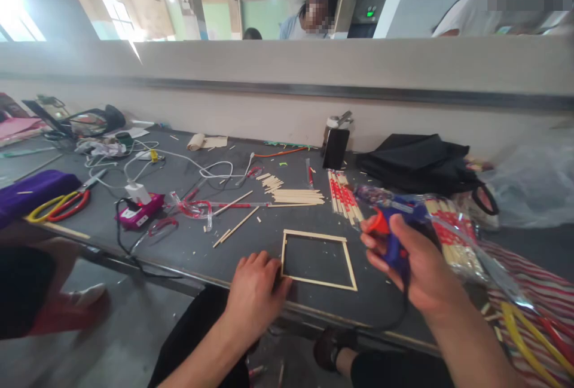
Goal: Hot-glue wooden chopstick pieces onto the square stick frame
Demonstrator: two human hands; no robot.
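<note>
In my right hand (419, 259) is a blue hot glue gun (397, 244) with an orange trigger, the fingers wrapped round its handle. The gun is held above the table, to the right of a rectangular frame (320, 283) made of thin wooden sticks, and apart from it. My left hand (258, 283) rests at the table's front edge, its curled fingers gripping the near left corner of that frame. The frame lies flat. Behind it is a row of loose wooden sticks (298, 196), with shorter pieces (271, 183) beside them.
A phone (336, 147) leans upright at the back. Packed sticks (344, 196) and a black bag (417, 161) are at the right. To the left lie a magenta power strip (141, 211), white cables (215, 168), scissors (67, 202) and a purple case (42, 194). Other people are nearby.
</note>
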